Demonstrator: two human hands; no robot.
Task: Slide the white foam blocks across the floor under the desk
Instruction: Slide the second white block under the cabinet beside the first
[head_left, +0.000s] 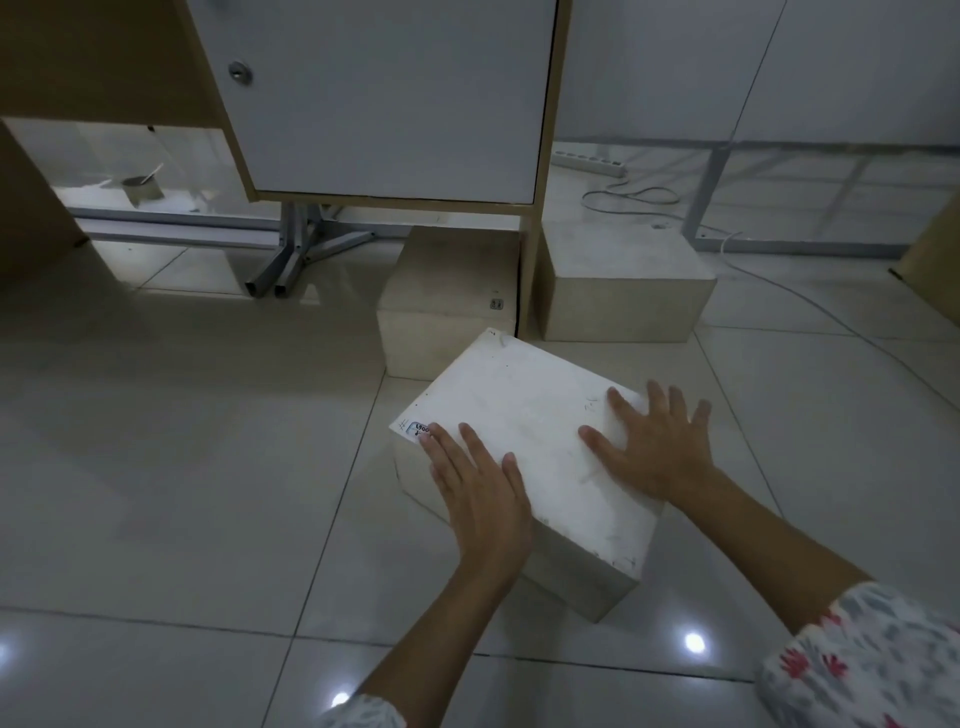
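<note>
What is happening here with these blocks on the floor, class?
A person kneels or leans over a tiled floor with both hands flat on top of a white foam block: left hand near the corner with a small sticker, right hand near the far edge. The block sits at an angle, short of the desk cabinet. Two more foam blocks already rest by the cabinet's side panel, one on each side.

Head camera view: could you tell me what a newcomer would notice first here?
Both hands, left and right, lie flat on the nearest foam block, which sits skewed on the tiled floor. Beyond it, two more blocks flank the cabinet's side panel.
</note>
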